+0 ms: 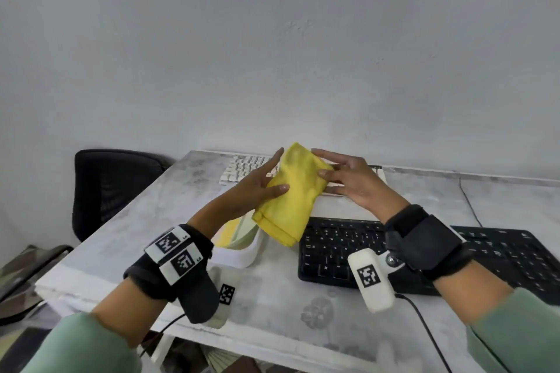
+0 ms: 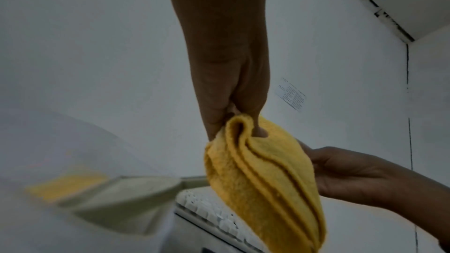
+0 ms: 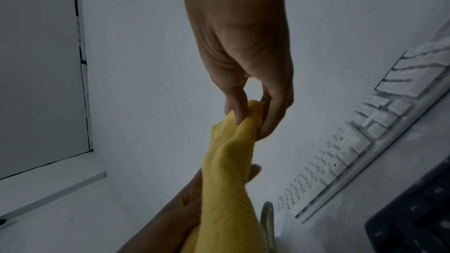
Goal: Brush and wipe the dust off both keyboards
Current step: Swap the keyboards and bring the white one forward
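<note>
Left hand (image 1: 257, 185): pinches cloth (image 1: 291, 194), at its 9 o'clock.
Cloth: folded, held above bench (image 1: 127, 221), hiding middle of white keyboard (image 1: 242, 168).
Right hand (image 1: 348, 179): pinches cloth's 2 o'clock corner.
Black keyboard (image 1: 339, 251): partly behind right wrist, 5 o'clock of cloth.

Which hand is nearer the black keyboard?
Right. The right hand is just beyond the black keyboard; the left hand is off to its left.

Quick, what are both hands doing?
Left hand: pinching the yellow cloth.
Right hand: pinching the same cloth's far end.
</note>
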Motion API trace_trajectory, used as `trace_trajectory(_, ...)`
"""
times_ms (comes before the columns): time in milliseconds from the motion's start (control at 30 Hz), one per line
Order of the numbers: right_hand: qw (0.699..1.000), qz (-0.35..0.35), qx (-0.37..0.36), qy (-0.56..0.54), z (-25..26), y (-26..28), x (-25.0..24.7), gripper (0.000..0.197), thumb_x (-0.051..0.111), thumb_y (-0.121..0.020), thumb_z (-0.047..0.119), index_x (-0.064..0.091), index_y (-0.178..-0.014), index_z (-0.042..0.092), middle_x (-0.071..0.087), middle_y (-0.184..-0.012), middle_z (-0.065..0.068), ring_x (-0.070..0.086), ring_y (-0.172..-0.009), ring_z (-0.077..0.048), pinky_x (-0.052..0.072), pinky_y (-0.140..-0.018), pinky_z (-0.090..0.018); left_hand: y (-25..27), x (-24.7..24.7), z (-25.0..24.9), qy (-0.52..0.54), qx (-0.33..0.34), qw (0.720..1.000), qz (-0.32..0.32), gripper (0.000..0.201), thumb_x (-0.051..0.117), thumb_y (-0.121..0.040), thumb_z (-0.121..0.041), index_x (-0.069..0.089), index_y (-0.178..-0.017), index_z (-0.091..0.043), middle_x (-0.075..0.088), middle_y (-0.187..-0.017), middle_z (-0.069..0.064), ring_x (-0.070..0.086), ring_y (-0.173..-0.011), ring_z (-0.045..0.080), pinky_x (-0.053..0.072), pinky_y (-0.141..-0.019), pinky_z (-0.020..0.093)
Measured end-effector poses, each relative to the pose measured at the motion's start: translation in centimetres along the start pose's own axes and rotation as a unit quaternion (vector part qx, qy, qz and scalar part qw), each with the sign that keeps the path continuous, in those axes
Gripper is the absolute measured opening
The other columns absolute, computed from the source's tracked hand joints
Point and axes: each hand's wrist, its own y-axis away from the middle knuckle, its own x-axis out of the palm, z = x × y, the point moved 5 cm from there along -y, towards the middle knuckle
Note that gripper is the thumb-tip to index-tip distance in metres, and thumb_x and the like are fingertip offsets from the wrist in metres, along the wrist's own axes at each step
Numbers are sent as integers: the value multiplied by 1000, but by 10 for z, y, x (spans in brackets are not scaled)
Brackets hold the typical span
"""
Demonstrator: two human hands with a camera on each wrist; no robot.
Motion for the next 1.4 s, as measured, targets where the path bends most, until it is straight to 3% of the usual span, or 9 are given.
trace_trajectory(167,999,-21,-26,25,8,-12,14,46,53,-86,-12,56,-125,12,58,-81,-3,57,-71,-13,52,-53,-17,10,-21,3,-6,37,999,25,74,47,-96,-8,5,-147,-42,55,-134,-5,59,-113,16,52,-89,28)
trace_trajectory(300,999,-18,-14,23,4,-26,27,44,51,-85,-13,59,-121,11,59,-95,-7,56,-77,-16,53,-55,-18,16,-28,12,28,13,997,73,54,36,-100,0,31,-140,-36,46,-140,0,51,-123,17,47,-94,24)
trace_trajectory(500,989,32,-22,142,-22,-34,56,39,53,-90,-1,58,-122,21,56,-121,-9,55,-102,-17,51,-74,-21,26,-59,26,70,-45,996,-29,39,47,-97,-5,49,-132,-21,55,-130,7,61,-102,13,53,-82,20)
trace_trajectory(667,910,95,24,404,-47,-28,78,42,51,-93,35,48,-134,25,43,-143,0,39,-131,-21,37,-100,-34,37,-84,38,52,-33,996,-71,56,51,-92,5,40,-141,-20,50,-131,5,59,-99,9,53,-75,18)
trace_trajectory(800,917,81,102,377,-65,-22,83,44,46,-93,45,52,-131,23,59,-108,-5,61,-85,-17,53,-62,-31,42,-89,45,56,-39,994,-87,56,50,-93,6,39,-142,-17,48,-129,4,59,-98,9,53,-74,18)
trace_trajectory(900,947,44,51,315,-64,-23,84,34,51,-95,26,55,-127,16,57,-72,-1,50,-60,-8,51,-46,-20,45,-88,56,33,-79,993,-83,56,51,-93,6,40,-143,-17,45,-132,3,56,-104,14,52,-82,22)
trace_trajectory(1033,966,-2,9,260,-53,-20,79,35,54,-94,16,54,-128,11,56,-65,-2,48,-57,-8,50,-43,-16,50,-89,70,-32,-120,989,-82,57,55,-92,3,40,-144,-18,38,-141,5,44,-118,19,43,-94,26)
trace_trajectory(1267,956,-119,-91,250,3,-8,32,39,48,-95,8,48,-133,14,58,-69,-5,55,-45,-3,52,-45,-16,40,-82,70,62,-96,992,-51,56,53,-92,5,44,-140,-22,42,-139,3,54,-109,14,54,-84,21)
trace_trajectory(1400,944,-186,-126,241,20,-4,5,40,45,-95,5,48,-134,14,56,-67,-7,53,-40,-2,53,-45,-18,32,-73,83,-88,-157,984,2,59,59,-90,1,42,-141,-24,38,-146,7,47,-125,24,46,-98,30)
